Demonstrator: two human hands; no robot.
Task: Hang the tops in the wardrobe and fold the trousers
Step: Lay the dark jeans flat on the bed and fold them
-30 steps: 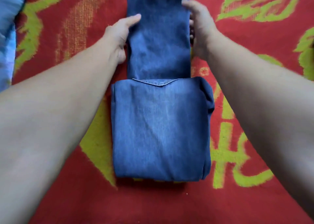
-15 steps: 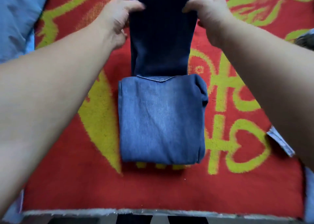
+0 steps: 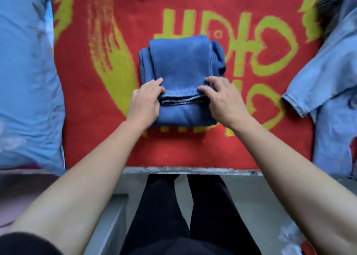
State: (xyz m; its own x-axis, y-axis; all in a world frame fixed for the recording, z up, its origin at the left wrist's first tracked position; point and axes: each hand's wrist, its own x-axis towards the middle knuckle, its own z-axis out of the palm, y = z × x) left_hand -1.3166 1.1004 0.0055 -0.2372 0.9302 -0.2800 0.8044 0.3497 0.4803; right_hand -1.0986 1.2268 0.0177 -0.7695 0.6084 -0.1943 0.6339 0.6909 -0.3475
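Note:
A pair of blue jeans (image 3: 181, 61) lies folded into a compact square on the red blanket (image 3: 119, 142). The leg section is doubled back over the lower fold, its dark hem edge facing me. My left hand (image 3: 145, 102) pinches the left corner of that hem edge. At the right corner my right hand (image 3: 222, 98) grips the same edge. Both hands rest on top of the bundle.
A light blue garment (image 3: 25, 76) lies spread along the left side. A pale denim top (image 3: 332, 84) lies crumpled at the right. The bed's grey front edge (image 3: 193, 170) runs below the blanket, with my dark-trousered legs (image 3: 183, 212) under it.
Both hands gripped the far end of the leg section and pulled it back toward me, laying it over the lower fold. The camera view also pulled back, showing the bed edge.

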